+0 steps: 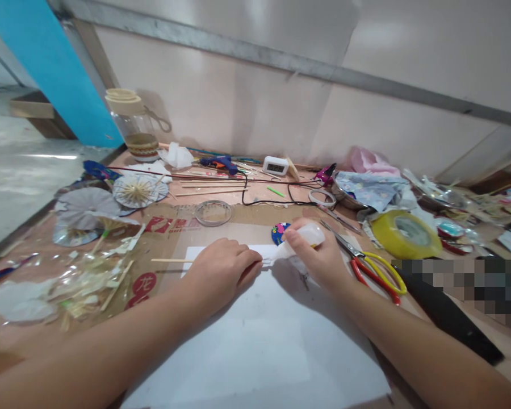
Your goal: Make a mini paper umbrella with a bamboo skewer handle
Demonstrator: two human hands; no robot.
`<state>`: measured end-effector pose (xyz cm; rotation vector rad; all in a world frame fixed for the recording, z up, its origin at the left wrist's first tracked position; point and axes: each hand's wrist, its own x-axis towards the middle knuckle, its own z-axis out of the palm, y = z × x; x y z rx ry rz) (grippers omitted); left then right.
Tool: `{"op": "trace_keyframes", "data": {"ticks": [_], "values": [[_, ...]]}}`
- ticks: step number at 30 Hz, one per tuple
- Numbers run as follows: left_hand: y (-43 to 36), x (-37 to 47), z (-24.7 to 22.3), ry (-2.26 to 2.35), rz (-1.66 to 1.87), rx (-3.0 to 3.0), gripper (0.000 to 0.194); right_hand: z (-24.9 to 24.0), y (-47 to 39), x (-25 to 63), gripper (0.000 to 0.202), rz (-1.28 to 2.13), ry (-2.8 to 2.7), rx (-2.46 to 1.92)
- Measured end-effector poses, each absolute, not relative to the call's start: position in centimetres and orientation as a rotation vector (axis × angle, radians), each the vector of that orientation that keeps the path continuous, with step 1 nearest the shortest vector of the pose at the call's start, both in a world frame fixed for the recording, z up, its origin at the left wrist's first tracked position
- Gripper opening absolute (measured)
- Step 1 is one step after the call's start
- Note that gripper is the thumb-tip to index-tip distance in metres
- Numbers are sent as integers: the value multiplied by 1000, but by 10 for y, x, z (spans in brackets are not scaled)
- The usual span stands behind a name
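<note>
My left hand [217, 275] is closed round a thin wooden stick [170, 261], whose bare end sticks out to the left. A small pale tip shows at the other side of the fingers. In my right hand [319, 255] is a white squeeze bottle [304, 237], tilted so its nozzle points left and meets or nearly meets that tip; I cannot tell if they touch. Both hands are above white paper [255, 352]. A round blue patterned piece [277, 233] lies partly behind the bottle. Scissors [357, 255] with red and yellow handles lie right of my right hand.
Pleated paper fans [85, 207] and scraps [85, 289] lie at left. A glass bottle [134, 125], a glue gun [221, 163] and a small white digital clock [276, 166] stand or lie at the back. Yellow tape [406, 234] and a metal bowl [344, 193] are at right.
</note>
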<state>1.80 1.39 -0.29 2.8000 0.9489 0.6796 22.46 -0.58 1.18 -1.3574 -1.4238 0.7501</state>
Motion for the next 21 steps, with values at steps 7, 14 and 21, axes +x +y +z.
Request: {"op": "trace_keyframes", "data": {"ticks": [7,14,21], "values": [[13,17,-3,934,694,2825,32,10,-8,221,29,793,-1413,-1291],[14,18,-4,895,709,2864,33,7,-9,219,29,839,-1433,-1274],[13,17,-5,885,698,2870,32,8,-7,221,30,836,-1403,-1321]]}}
